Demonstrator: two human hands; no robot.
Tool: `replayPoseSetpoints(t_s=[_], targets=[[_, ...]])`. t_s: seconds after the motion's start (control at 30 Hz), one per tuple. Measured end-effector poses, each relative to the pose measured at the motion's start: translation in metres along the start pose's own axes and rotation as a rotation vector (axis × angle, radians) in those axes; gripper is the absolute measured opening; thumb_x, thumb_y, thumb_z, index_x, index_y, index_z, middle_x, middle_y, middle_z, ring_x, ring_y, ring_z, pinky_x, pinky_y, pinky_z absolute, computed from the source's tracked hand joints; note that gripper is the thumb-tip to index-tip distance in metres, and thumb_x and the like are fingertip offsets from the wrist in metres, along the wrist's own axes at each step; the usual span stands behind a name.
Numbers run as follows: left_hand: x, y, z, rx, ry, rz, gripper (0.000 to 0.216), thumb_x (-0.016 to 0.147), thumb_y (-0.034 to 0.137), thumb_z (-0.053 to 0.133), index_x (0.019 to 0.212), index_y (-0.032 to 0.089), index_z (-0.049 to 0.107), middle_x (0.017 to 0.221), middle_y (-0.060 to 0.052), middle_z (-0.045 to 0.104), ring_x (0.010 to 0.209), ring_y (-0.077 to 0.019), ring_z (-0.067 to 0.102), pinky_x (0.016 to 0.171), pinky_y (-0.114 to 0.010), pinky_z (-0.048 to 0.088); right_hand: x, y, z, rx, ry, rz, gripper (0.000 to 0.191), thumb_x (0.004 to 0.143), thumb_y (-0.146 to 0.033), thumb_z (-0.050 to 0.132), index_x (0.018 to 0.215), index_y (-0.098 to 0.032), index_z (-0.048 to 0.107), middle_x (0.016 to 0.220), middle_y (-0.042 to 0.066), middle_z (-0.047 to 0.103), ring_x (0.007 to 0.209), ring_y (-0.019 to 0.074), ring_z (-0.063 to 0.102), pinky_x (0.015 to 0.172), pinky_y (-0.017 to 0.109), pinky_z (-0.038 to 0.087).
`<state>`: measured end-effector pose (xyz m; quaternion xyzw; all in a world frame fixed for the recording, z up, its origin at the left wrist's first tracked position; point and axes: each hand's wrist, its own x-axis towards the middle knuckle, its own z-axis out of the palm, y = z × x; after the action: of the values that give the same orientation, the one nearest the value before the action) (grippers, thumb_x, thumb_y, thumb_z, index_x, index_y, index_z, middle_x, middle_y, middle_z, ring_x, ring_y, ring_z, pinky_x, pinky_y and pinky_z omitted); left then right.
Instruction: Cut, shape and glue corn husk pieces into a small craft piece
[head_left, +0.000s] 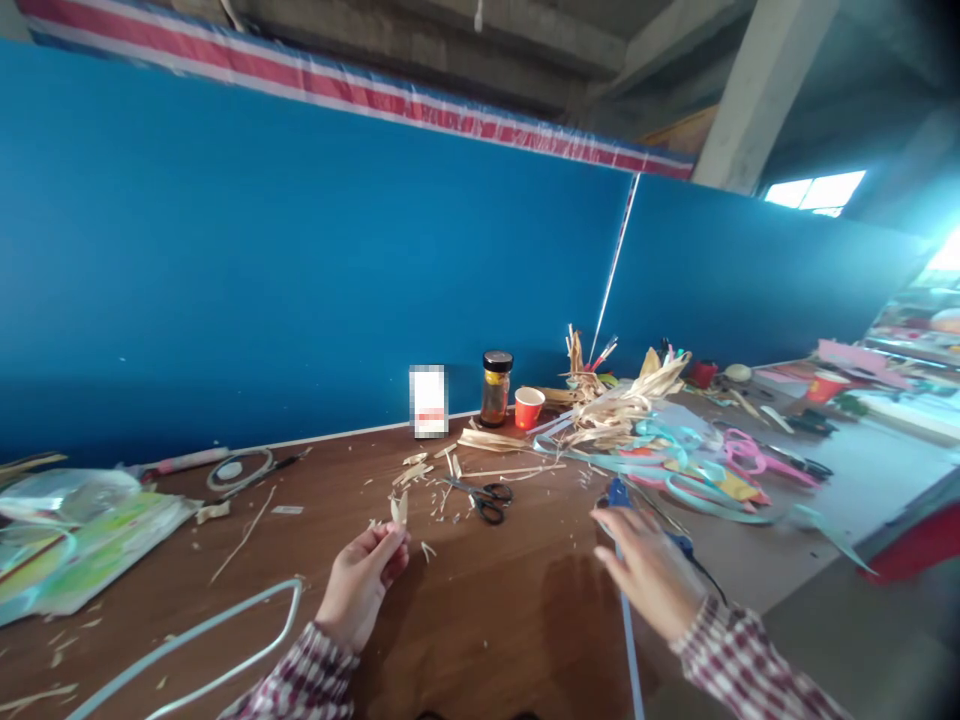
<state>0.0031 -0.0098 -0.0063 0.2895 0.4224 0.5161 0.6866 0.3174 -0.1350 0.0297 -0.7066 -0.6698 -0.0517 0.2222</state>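
Note:
My left hand (365, 580) pinches a small pale piece of corn husk (400, 510) between thumb and fingers, its pointed tips standing up. My right hand (649, 570) is spread above a blue glue gun (618, 492), which it partly covers; I cannot tell whether they touch. From the tool a dark cord (709, 578) trails back beside the wrist. Black-handled scissors (489, 502) lie between the two hands, among pale husk scraps (412, 473). A light blue strip (631, 650) runs from under my right hand to the front of the table.
At the back stand a dark-lidded jar (496, 390), a red paper cup (529, 408) and a blurred white box (429, 402). Dried husks (622, 400), ribbons (697, 490) and pink scissors (757, 455) crowd the right. A pale blue looped tube (187, 630) lies front left. A blue partition (300, 250) closes the back.

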Motion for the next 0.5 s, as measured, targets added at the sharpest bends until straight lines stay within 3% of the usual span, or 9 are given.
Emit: replayPoseSetpoints(t_s=[0.1,0.17,0.33,0.5], targets=[[0.000,0.000,-0.001,-0.002,-0.013,-0.003,0.010,0.067,0.013,0.073,0.069,0.013,0.064,0.065,-0.001,0.064,0.055,-0.0073,0.059,0.052,-0.014,0.052,-0.001,0.053,0.005,-0.320,0.049,0.129,0.027,0.081,-0.024,0.051,0.106,-0.019,0.058,0.099,0.011,0.062,0.091,0.0294,0.058,0.076,0.042,0.048],[0.001,0.000,-0.002,0.002,-0.008,-0.005,0.009,0.069,0.013,0.072,0.068,0.014,0.063,0.065,-0.001,0.064,0.054,-0.0073,0.059,0.051,-0.014,0.051,-0.006,0.072,0.008,-0.388,0.033,0.180,0.023,0.081,-0.027,0.052,0.101,-0.019,0.059,0.093,0.010,0.062,0.085,0.0279,0.060,0.071,0.038,0.048],[0.000,0.001,-0.001,0.037,-0.006,-0.012,0.009,0.071,0.015,0.071,0.069,0.016,0.063,0.066,-0.001,0.064,0.051,-0.0066,0.057,0.049,-0.014,0.051,-0.013,0.081,0.014,-0.408,0.026,0.204,0.019,0.081,-0.026,0.051,0.097,-0.021,0.060,0.090,0.009,0.061,0.077,0.0240,0.060,0.066,0.034,0.048],[-0.002,0.002,0.001,0.068,-0.004,-0.018,0.009,0.070,0.018,0.072,0.070,0.013,0.064,0.064,-0.002,0.063,0.049,-0.0064,0.056,0.047,-0.014,0.051,-0.013,0.085,0.015,-0.416,0.093,0.129,0.022,0.084,-0.024,0.046,0.100,-0.021,0.061,0.091,0.010,0.061,0.082,0.0259,0.059,0.071,0.036,0.049]])
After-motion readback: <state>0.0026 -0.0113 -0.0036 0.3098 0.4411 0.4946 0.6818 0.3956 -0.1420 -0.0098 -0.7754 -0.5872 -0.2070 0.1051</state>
